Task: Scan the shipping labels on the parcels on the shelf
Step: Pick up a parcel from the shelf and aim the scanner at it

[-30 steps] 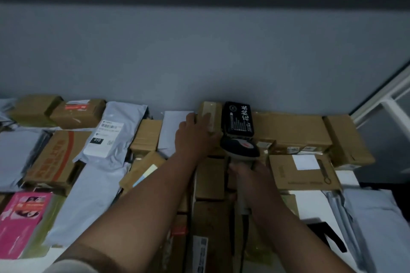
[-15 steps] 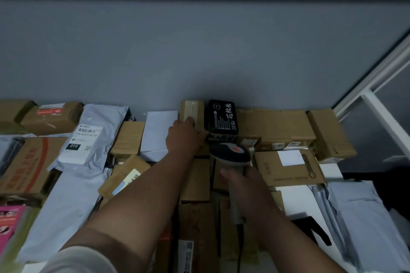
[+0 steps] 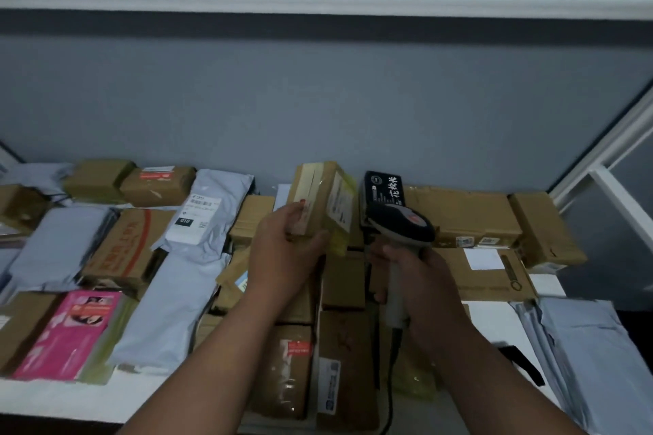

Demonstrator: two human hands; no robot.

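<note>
The left hand (image 3: 282, 251) grips a small taped carton (image 3: 323, 203) lifted clear of the shelved parcels, its label (image 3: 339, 203) turned toward the scanner (image 3: 401, 226) clasped in the right hand (image 3: 420, 290) just beside it, evidently for reading.

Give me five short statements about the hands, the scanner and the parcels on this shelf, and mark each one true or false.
1. The left hand holds a small cardboard box lifted above the other parcels. True.
2. The right hand is empty. False: it grips the handle of the barcode scanner.
3. The pink package lies at the right end of the shelf. False: it lies at the left, near the front edge.
4. The black box with white characters stands against the back wall. True.
5. The scanner lies flat on a parcel. False: it is held up beside the lifted box.
</note>
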